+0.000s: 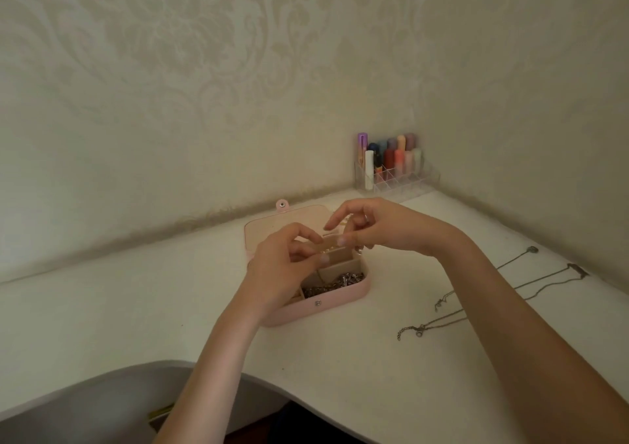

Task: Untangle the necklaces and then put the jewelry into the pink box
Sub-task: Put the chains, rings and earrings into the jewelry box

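Indoors, white desk (136, 307), damask-papered corner, both hands (286, 260) pinching gold chain (328, 250).

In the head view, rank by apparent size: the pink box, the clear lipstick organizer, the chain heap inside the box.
1. pink box, lid open
2. clear lipstick organizer, though it sits farther from the camera, so its true size is unsure
3. chain heap

white desk (136, 294) set into the corner | clear organizer (396, 180) at the back corner against the wall, holding upright cosmetic tubes (391, 152) | pale damask wallpaper (204, 69) | grey chair (78, 406) at lower left
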The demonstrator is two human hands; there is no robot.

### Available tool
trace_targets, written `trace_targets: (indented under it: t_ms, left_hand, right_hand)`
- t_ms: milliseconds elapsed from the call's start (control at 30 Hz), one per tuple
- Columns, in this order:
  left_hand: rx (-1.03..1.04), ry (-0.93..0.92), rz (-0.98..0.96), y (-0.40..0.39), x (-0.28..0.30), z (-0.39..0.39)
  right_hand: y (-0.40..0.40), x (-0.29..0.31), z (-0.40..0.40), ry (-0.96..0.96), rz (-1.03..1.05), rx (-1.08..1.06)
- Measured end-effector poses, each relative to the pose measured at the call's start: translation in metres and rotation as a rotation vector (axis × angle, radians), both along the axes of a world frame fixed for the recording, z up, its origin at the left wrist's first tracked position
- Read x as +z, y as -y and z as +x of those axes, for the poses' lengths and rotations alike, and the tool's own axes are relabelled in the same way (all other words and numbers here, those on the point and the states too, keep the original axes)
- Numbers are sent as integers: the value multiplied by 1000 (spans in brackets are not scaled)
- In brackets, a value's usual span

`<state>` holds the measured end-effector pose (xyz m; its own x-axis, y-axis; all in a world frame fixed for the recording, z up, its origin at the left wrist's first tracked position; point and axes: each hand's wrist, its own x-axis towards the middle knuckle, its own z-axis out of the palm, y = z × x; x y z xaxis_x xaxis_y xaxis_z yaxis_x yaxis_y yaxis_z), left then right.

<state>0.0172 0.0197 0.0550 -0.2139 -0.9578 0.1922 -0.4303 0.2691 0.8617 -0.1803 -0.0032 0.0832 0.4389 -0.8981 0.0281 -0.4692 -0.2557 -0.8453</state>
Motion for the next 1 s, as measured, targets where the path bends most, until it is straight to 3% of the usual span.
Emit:
trace_targets:
  t_ms: [167,400,633,833,1000]
  left_hand:
    - [56,126,-87,-1,-7,3]
    - [-18,380,-104,2,-9,8]
    - [-70,443,-147,-1,-5,-1]
    - [-15,458,-434,-7,-2,-46]
    - [-277,366,-496,-10,-5,-106]
  right_hand:
    - [2,-5,1,-131,10,-2]
    - [2,-6,4,-296,3,23]
    - [-4,3,1,-265,-3,17]
    - [-17,-6,-51,-132,-105,-387]
    - [-44,-43,-124,-489,-153,-817]
